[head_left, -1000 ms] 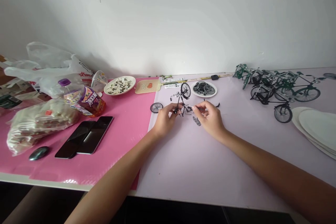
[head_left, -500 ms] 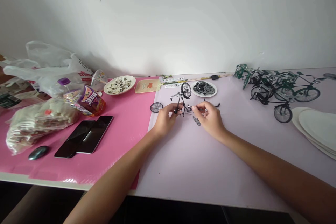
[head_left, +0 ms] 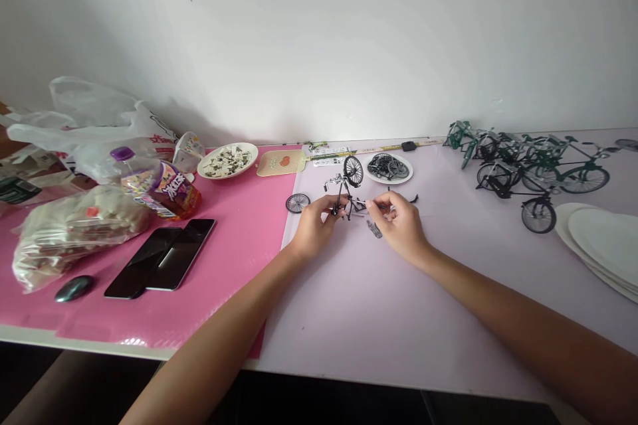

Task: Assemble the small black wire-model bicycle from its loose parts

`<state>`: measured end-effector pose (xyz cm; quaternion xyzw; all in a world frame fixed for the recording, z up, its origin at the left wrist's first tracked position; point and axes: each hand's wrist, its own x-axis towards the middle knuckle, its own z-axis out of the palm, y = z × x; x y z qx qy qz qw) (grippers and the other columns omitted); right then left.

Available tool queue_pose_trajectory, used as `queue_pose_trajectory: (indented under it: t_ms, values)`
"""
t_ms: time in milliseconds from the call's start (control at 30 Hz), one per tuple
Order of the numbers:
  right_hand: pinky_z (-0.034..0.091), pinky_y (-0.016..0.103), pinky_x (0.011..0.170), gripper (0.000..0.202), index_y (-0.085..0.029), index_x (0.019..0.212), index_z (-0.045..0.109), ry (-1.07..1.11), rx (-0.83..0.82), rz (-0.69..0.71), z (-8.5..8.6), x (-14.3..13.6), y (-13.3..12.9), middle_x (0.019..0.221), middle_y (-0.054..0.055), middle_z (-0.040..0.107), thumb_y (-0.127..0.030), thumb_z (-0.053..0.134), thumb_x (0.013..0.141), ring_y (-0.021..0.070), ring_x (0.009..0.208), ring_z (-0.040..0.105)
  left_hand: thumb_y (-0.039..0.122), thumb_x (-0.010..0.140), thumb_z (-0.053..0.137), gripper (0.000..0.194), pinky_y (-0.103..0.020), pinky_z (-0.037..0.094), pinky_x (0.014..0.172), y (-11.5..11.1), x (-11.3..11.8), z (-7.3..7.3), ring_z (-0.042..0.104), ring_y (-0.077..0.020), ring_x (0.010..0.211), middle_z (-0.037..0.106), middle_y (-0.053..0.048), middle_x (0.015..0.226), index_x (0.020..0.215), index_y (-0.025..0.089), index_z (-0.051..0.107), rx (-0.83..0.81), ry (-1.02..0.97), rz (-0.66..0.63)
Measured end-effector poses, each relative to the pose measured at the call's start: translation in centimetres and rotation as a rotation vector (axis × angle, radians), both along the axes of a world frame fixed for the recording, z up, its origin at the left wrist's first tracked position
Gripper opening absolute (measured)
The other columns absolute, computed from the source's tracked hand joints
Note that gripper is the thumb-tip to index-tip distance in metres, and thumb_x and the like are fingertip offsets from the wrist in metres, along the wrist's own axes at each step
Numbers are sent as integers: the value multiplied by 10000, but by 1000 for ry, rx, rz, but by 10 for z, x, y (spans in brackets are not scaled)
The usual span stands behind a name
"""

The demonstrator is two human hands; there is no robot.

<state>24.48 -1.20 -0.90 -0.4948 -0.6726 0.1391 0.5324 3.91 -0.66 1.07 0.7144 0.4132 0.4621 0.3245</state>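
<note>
My left hand (head_left: pixel 318 222) is closed around part of a black toy bicycle (head_left: pixel 353 172), which stands tilted with one wheel up and silver handlebars to the left. The fingers of my right hand (head_left: pixel 399 219) pinch a small, thin, light-coloured piece against the bicycle's right side; its kind is too small to make out. A loose black wheel (head_left: pixel 298 203) lies left of my left hand. Between my hands, near the right wrist, rests a small grey part (head_left: pixel 373 229). Part of the bicycle frame is hidden behind my fingers.
Behind my hands stands a plate of black parts (head_left: pixel 409 176). Several assembled toy bicycles (head_left: pixel 585 177) and stacked white plates (head_left: pixel 611 229) are at right. At left are two phones (head_left: pixel 182 255), a drink bottle (head_left: pixel 164 189), a plate of white pieces (head_left: pixel 202 169) and bags (head_left: pixel 74 229).
Almost nothing differs. Both hands stay at the bicycle in the same grip, and the whole view has shifted very slightly.
</note>
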Motion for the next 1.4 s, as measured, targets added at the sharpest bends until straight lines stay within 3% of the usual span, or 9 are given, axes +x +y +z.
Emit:
queue_pose_trajectory:
  t_ms: [1400]
  values:
    - [405,264,513,261,-214,813,615,43,-23,9,-5,2,2,795,39,668,-443,666,927,149,628,565,197,935,625,159,-352,525,986,-1,-1,1,696,-204,1003,769,-96,1184,1062,174,717,-22,34,26]
